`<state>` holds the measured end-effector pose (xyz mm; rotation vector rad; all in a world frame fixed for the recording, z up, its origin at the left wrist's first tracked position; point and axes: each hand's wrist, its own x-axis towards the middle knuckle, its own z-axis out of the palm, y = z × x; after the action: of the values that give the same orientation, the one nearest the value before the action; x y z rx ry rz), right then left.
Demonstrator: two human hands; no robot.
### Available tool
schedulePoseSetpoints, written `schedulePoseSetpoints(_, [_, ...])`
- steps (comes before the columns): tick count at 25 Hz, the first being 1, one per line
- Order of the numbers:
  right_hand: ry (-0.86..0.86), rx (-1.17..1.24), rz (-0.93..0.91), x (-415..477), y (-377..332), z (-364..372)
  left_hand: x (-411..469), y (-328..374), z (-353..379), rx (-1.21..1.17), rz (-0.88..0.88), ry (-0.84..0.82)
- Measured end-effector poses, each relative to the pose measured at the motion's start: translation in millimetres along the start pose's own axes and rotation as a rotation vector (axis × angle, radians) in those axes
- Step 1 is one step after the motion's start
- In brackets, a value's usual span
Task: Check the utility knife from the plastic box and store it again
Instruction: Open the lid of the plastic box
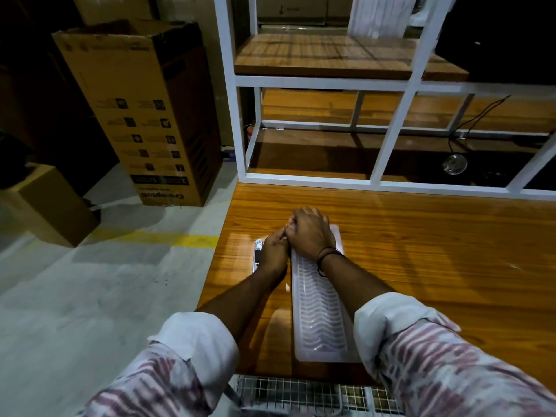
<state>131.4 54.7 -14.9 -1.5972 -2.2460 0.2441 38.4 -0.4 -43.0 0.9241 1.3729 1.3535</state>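
A long translucent plastic box (319, 311) with a ribbed lid lies lengthwise on the wooden table (421, 251). My right hand (310, 233) lies over its far end, fingers curled down around it. My left hand (272, 251) is at the box's far left corner with its fingers bent against my right hand; what they grip is hidden. A silver utility knife (256, 255) lies on the table just left of my left hand, partly covered by it.
A white metal shelf frame (388, 136) with wooden boards stands at the table's far edge. A tall cardboard box (144, 109) and a smaller one (51, 206) stand on the floor at left. A wire mesh (301, 392) is at the near edge.
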Motion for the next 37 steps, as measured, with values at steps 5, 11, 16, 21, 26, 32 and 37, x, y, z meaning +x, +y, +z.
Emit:
schedulePoseSetpoints(5, [0.027, -0.027, 0.0, 2.1, 0.3, 4.7, -2.5, 0.8, 0.4, 0.008, 0.004, -0.025])
schedulePoseSetpoints(11, [0.141, 0.109, 0.022, 4.3, -3.3, 1.0, 1.5, 0.4, -1.5, 0.001, -0.038, -0.019])
schedulePoseSetpoints(16, [0.129, 0.155, 0.018, 4.1, 2.4, 1.7, 12.4, -6.8, -3.3, -0.028, -0.058, -0.042])
schedulePoseSetpoints(21, [0.153, 0.248, 0.098, 6.9, 3.2, -5.2, 16.1, -13.4, -10.2, 0.046, -0.011, -0.094])
schedulePoseSetpoints(26, [0.217, 0.048, 0.262, 6.5, 49.2, -22.5, 14.7, -12.5, -8.6, 0.019, -0.034, -0.08])
schedulePoseSetpoints(32, [0.146, 0.088, 0.265, 3.7, 51.5, -18.4, 12.0, -13.1, -5.8, 0.012, -0.012, -0.057])
schedulePoseSetpoints(37, [0.186, 0.121, 0.261, 4.6, 49.4, -22.2, 10.5, -11.7, -5.9, 0.1, 0.009, -0.011])
